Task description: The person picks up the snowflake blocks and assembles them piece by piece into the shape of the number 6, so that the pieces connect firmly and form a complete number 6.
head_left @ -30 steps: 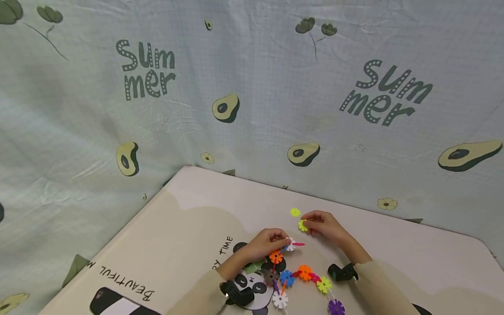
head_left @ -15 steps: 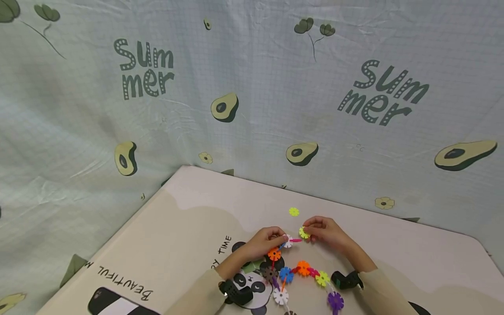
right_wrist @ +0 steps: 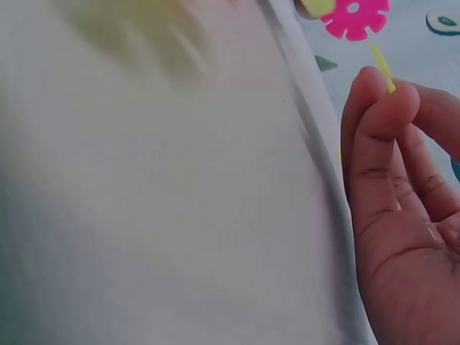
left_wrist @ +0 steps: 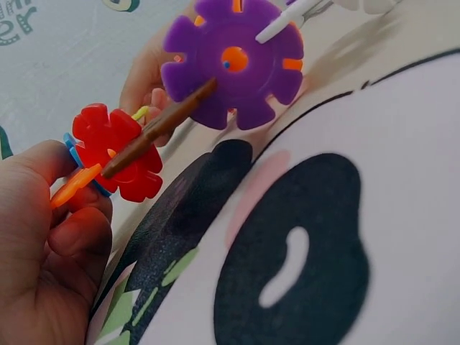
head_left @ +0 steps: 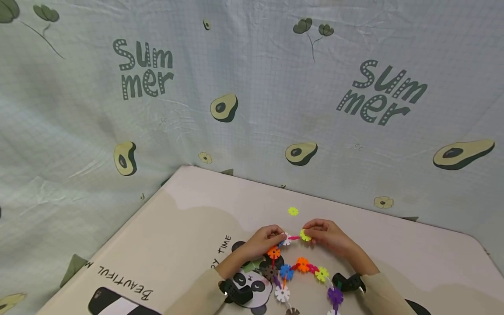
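A chain of slotted plastic snowflake discs curves over the table. At its far end my left hand point(head_left: 260, 243) pinches the white snowflake disc point(head_left: 287, 240), from which a pink snowflake disc point(head_left: 294, 238) sticks out edge-on. My right hand point(head_left: 327, 235) pinches a yellow snowflake disc point(head_left: 304, 236) by its edge, close beside the pink one; whether they touch cannot be told. In the right wrist view the yellow disc stands edge-on between thumb and finger, below the pink disc's face. Red point(left_wrist: 108, 136), brown and purple point(left_wrist: 215, 100) linked discs fill the left wrist view's upper part.
One loose yellow snowflake disc point(head_left: 293, 211) lies on the table farther back. The rest of the chain, with orange point(head_left: 302, 264) and purple discs point(head_left: 335, 296), bends between the forearms. A printed panda point(head_left: 256, 291) marks the tablecloth; a patterned curtain point(head_left: 252, 87) hangs behind.
My right hand has brought its yellow disc down toward the pink disc, narrowing the gap between them. The left hand has shifted slightly up and left with the chain's end.
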